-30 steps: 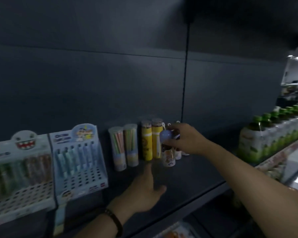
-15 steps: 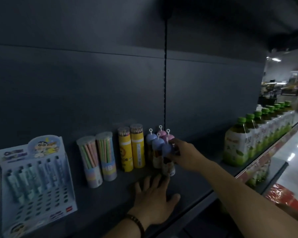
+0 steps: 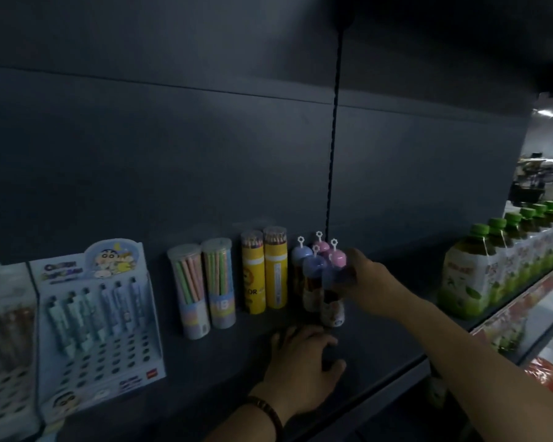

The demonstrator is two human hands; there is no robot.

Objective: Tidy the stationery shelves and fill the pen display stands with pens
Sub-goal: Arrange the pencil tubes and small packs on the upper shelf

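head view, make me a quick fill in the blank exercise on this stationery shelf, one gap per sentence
1. The left hand rests on the shelf, palm ___.
2. The right hand grips the dome-capped tube at the ___ of its cluster.
3. ___ yellow coloured-pencil tubes stand left of that cluster.
4. The drink bottles on the right have ___ caps.
Missing words: down; front; two; green.

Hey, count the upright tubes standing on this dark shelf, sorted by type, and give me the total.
Clear pastel-pencil tubes: 2
Yellow tubes: 2
Dome-capped tubes: 5, the front one gripped by the right hand
Total: 9
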